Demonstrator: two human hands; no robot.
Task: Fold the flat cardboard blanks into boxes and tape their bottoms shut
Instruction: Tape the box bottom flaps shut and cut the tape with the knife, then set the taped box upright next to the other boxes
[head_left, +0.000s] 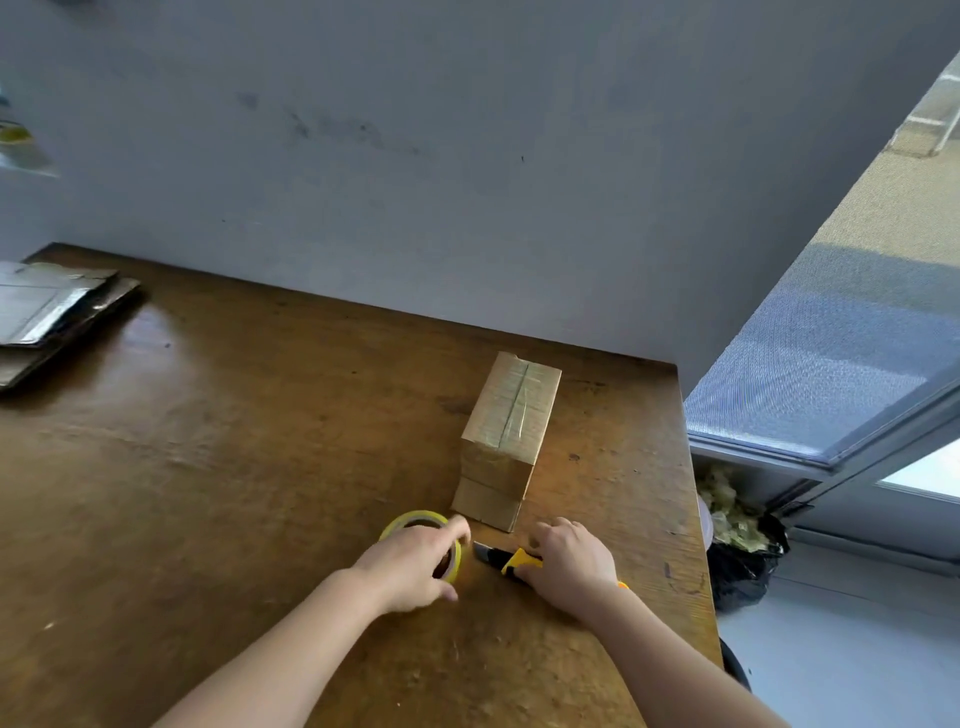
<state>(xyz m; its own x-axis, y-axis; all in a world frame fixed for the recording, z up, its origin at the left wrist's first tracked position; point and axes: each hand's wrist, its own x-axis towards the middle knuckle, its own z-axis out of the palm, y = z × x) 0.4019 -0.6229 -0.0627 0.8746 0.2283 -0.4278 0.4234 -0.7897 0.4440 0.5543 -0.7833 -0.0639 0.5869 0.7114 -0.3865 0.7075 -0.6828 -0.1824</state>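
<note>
Soft daylight from the right-hand window (831, 364), glare on the table (234, 441), wide-angle bending at edges.

Our two bare forearms run in from the bottom edge and converge, the left forearm (291, 639) from the lower left, the right forearm (670, 654) from the lower right. Our left hand (410, 566) lies palm down, fingers curled over the tape roll (415, 518), thumb on its near side. Our right hand (571, 564), knuckles up, grips the handle of the knife (514, 560), whose blade end points toward our left hand. Our hands sit near each other, not touching.
</note>
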